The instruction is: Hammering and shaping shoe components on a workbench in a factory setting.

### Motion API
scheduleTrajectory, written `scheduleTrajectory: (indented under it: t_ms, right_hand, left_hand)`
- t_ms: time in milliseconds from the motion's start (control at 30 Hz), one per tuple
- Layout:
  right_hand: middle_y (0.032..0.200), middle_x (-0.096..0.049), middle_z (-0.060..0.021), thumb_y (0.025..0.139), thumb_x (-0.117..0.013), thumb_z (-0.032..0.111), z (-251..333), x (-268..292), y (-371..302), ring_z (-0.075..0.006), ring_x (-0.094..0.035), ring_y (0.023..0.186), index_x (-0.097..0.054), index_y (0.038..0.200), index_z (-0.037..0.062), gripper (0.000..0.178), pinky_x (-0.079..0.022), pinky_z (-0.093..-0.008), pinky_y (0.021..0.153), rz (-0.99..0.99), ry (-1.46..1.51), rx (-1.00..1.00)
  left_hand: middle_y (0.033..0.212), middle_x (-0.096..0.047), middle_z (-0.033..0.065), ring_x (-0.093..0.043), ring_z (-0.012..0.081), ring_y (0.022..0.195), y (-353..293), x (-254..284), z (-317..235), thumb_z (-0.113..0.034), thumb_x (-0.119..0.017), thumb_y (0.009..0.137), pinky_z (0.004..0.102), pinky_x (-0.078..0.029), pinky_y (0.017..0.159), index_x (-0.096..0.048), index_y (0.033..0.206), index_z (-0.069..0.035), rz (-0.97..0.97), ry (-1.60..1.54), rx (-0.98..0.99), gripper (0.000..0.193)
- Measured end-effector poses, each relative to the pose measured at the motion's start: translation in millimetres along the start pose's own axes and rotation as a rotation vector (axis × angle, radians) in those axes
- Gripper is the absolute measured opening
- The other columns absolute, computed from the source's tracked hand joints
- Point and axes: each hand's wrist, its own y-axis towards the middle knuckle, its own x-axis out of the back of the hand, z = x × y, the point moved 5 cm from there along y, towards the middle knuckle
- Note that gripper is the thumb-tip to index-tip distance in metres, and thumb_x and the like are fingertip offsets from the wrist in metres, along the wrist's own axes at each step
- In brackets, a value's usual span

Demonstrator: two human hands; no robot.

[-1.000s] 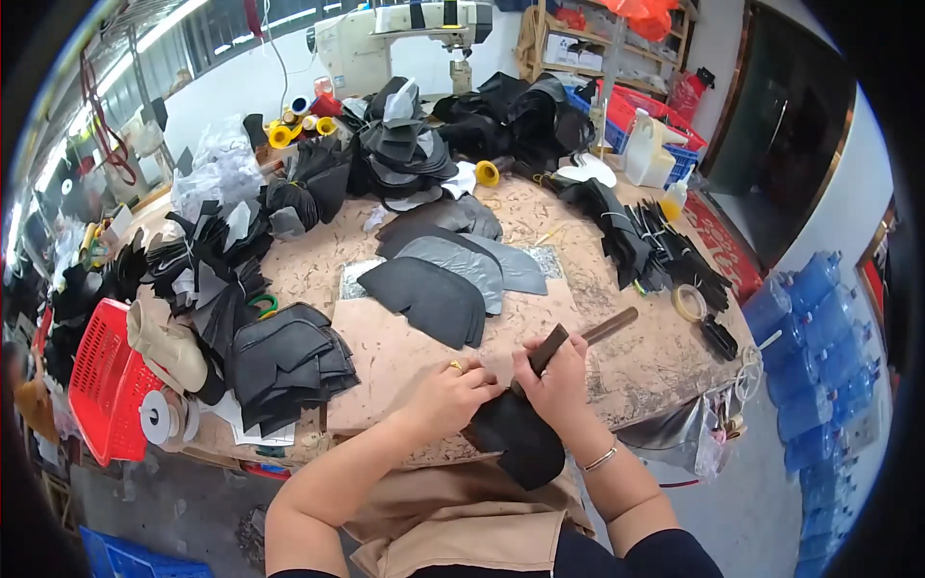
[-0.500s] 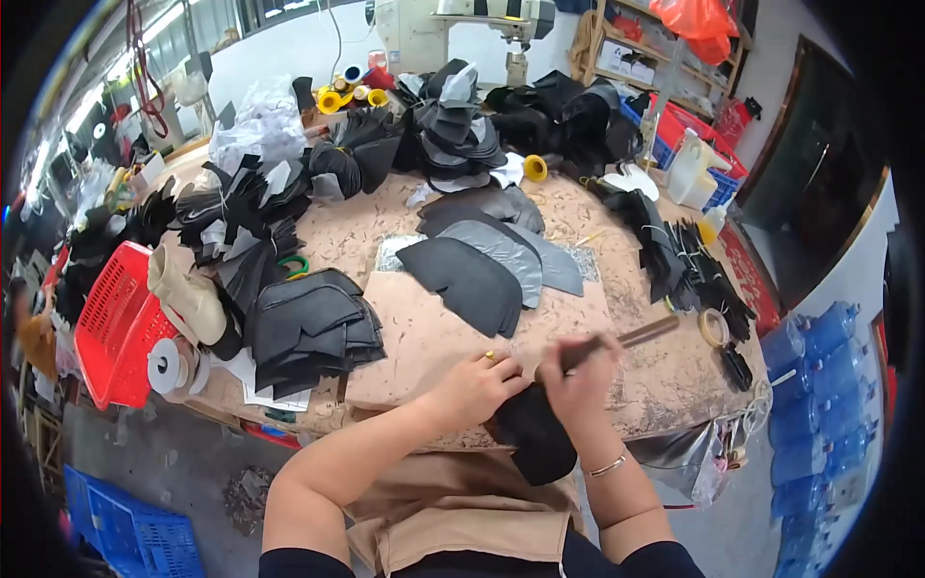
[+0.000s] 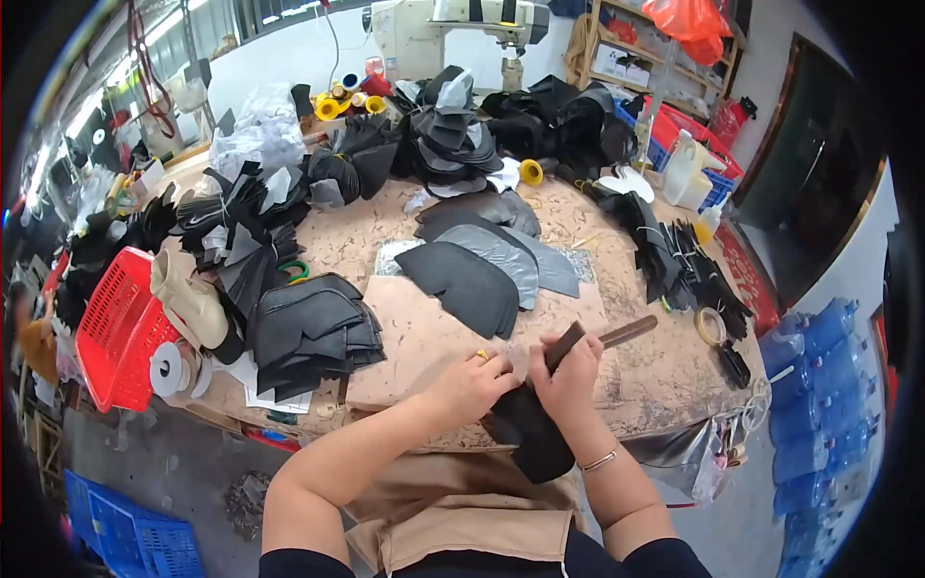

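A black leather piece hangs over the near edge of the work table, its upper end under my hands. My left hand, with a ring on one finger, is closed on that end, the fingertips pressed against it. My right hand is wrapped round a hammer, its dark head by the thumb and its wooden handle pointing off to the right. Just beyond my hands lie overlapping black leather pieces and grey pieces on a pale board.
Left of the board is a stack of black pieces, beside a beige boot and a red basket. Black bundles line the back, before a sewing machine. A tape roll sits right; blue water bottles stand beyond the edge.
My right hand has shifted slightly left, and the hammer has turned in it, so its head shows more clearly by the thumb. The left hand and the leather piece have barely moved.
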Motion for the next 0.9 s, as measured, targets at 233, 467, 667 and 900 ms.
scheduleTrajectory:
  t_ms: [233,467,667,900]
  right_hand:
    - [0.073,-0.063,-0.0043,0.077,-0.073,0.014,3,1,10,-0.0258,-0.059,0.073,-0.063,0.084,0.0069,0.014,-0.038,-0.0391,0.078,0.029,0.027,0.048]
    - [0.072,-0.060,-0.0077,0.079,-0.071,0.012,-6,1,3,-0.0287,-0.058,0.078,-0.062,0.084,0.0043,0.013,-0.041,-0.0401,0.081,0.065,0.008,-0.087]
    - [0.079,-0.063,-0.0077,0.081,-0.070,0.013,-12,40,9,-0.0273,-0.054,0.079,-0.061,0.085,0.0031,0.014,-0.040,-0.0427,0.081,-0.031,-0.115,-0.075]
    - [0.077,-0.060,-0.0076,0.079,-0.071,0.016,-35,31,-14,-0.0302,-0.057,0.079,-0.062,0.086,0.0066,0.015,-0.038,-0.0400,0.083,-0.051,-0.183,-0.086]
  left_hand:
    - [0.103,-0.058,0.0065,-0.060,0.0285,0.092,-5,5,10,-0.012,-0.070,0.070,0.0398,-0.050,0.081,-0.064,0.103,-0.015,0.012,0.004,-0.034,0.034]
    - [0.103,-0.058,0.0061,-0.059,0.0287,0.094,6,-2,7,-0.010,-0.070,0.068,0.0396,-0.049,0.081,-0.063,0.104,-0.015,0.050,-0.015,0.008,0.037]
    - [0.098,-0.056,0.0095,-0.059,0.0282,0.095,42,-24,11,-0.010,-0.064,0.074,0.0403,-0.047,0.086,-0.061,0.094,-0.010,-0.019,-0.060,-0.089,0.021]
    - [0.101,-0.056,0.0094,-0.058,0.0283,0.099,50,-27,23,-0.011,-0.062,0.078,0.0394,-0.047,0.086,-0.064,0.094,-0.010,0.085,-0.335,-0.092,0.017]
